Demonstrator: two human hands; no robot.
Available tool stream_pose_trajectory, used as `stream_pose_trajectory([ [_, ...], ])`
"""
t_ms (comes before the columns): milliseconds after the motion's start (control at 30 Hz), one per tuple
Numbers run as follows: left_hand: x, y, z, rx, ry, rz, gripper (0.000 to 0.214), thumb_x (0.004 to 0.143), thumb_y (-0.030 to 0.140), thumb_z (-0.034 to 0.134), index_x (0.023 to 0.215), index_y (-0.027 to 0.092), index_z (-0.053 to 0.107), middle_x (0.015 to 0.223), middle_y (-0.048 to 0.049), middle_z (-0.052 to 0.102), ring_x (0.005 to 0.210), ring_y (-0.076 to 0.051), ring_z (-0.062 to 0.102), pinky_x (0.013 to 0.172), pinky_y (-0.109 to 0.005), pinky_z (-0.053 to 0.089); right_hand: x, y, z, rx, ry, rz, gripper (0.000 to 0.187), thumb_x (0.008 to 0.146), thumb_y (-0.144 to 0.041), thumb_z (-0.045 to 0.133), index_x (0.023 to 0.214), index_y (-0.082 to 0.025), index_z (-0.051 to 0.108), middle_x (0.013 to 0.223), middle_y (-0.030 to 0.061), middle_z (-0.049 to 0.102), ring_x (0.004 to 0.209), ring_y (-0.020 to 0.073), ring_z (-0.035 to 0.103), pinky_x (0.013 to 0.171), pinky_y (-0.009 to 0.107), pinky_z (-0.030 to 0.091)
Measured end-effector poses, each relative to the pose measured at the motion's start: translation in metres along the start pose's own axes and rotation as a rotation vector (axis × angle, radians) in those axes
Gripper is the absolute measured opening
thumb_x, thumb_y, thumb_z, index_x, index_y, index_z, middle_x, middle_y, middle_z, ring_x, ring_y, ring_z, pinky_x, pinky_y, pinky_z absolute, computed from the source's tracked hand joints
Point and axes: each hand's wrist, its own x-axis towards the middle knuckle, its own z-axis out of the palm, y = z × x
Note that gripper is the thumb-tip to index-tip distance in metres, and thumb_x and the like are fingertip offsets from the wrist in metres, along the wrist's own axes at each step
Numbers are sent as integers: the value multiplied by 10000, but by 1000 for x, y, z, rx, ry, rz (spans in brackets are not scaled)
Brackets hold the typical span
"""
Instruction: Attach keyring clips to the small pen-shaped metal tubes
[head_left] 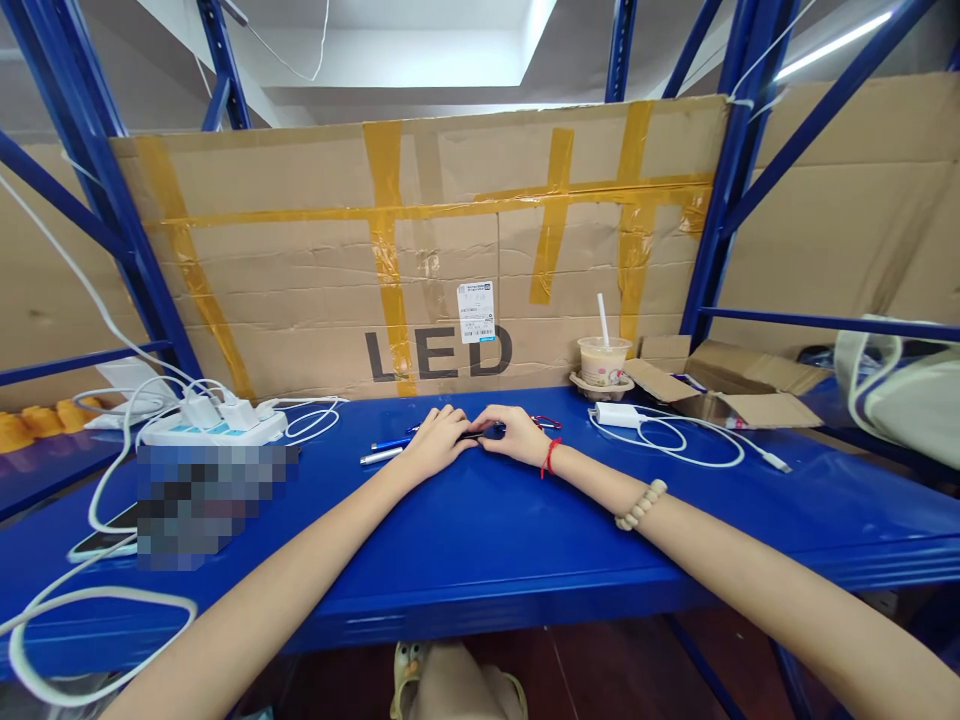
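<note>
- Standing across the upper half of the frame, a cardboard panel (300,280) printed "LED" backs the scene.
- Blue bench (465,540): spans the middle and lower frame, under both hands.
- Left hand (437,443), centre of the frame: palm down, fingers stretched inward; whether they grip anything I cannot tell.
- Right hand (515,435), just right of centre: index and thumb curl towards a small dark thing (471,435); pinching or only touching, I cannot tell.
- Silver pen (381,457) and blue pen (390,444), left of centre, side by side: probably light, stiff, smooth and apt to roll; best held mid-barrel.
- Small dark thing, frame centre, between both hands' fingertips: mostly hidden, seemingly thin and light; a fingertip pinch near one end should suit.
</note>
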Motion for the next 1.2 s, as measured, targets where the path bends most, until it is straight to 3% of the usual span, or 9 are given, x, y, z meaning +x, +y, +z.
stream_pose_trajectory([
  [100,1,-2,3,-7,58,-110,213,868,307,396,938,197,563,905,-62,594,871,-213,470,761,-324,314,3,-7,-5,-26,183,-11,179,714,-187,576,884,-151,618,888,53,618,741,123,617,733,249,484],
  [233,0,-3,3,-54,230,-230,221,888,235,340,1051,190,483,961,-66,595,875,-201,501,755,-315,328,5,-3,-21,-162,456,71,169,771,-211,506,889,-158,615,875,53,617,730,127,601,749,266,466],
  [333,-1,-4,3,-63,275,-215,190,892,193,313,1027,189,446,952,-50,589,865,-185,517,741,-303,344,3,5,-33,-307,489,134,178,763,-175,479,868,-170,623,843,39,625,716,136,586,729,280,455],
  [533,0,0,3,71,269,-101,172,903,236,329,1036,179,420,975,-52,591,871,-178,533,744,-294,352,-2,8,-44,-556,383,266,195,769,-220,477,885,-209,633,865,8,652,696,126,585,664,247,418],
  [667,0,4,2,188,260,-12,191,904,294,338,995,172,453,907,-45,602,830,-178,532,746,-296,344,-1,3,-44,-642,154,426,227,771,-410,495,824,-257,654,734,-22,671,680,140,599,558,227,377],
  [767,0,7,1,238,277,60,219,905,322,330,979,163,461,896,-41,600,810,-172,527,736,-289,342,-1,3,-42,-712,-29,499,346,718,-552,511,675,-245,666,699,3,677,676,160,609,540,233,368],
  [833,-1,9,0,259,289,97,244,907,339,319,982,156,461,903,-43,599,804,-169,527,731,-286,342,-1,6,-41,-745,-87,528,396,679,-601,527,628,-233,662,714,23,682,687,174,615,540,239,375],
  [967,-1,10,-1,280,277,109,272,913,351,289,966,155,470,861,-45,595,777,-166,531,718,-284,344,-2,10,-41,-697,-129,561,353,642,-563,599,711,-225,675,767,30,691,727,179,625,553,234,403],
  [1200,-1,11,-1,265,211,78,283,917,349,262,993,161,460,813,-46,593,779,-172,547,717,-289,355,-3,8,-35,-555,-161,601,267,706,-386,607,914,-226,656,869,6,695,840,155,630,653,221,449],
])
